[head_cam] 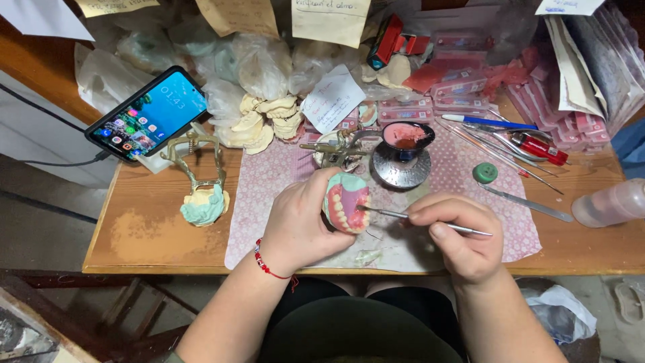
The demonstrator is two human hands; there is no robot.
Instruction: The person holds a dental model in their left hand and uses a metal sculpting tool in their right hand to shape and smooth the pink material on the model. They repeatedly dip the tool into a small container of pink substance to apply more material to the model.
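1. Position of workpiece: the pale green plaster dental cast with pink wax gum and a row of ivory teeth (pixel 346 202) sits in the left hand (pixel 302 225), above the near edge of the wooden tabletop (pixel 148 228), tooth side turned toward the right hand (pixel 463 235).
2. Key relation: the thin silver metal carving instrument (pixel 403 216) lies almost level, its long axis running left to right. Its tip touches the pink wax on the cast's right side; the cast lies directly left of the right hand.
3. Left grip: fingers wrapped around the cast's back, closed on it, wrist with a red bead bracelet (pixel 265 263).
4. Right grip: narrow pen-style pinch, thumb and forefinger closed on the instrument's shaft, handle end projecting rightward.
5. Surroundings: a pink patterned cloth mat (pixel 269 195) lies beneath both hands; a small black bowl of pink wax on a round metal stand (pixel 403 151) stands just beyond them.
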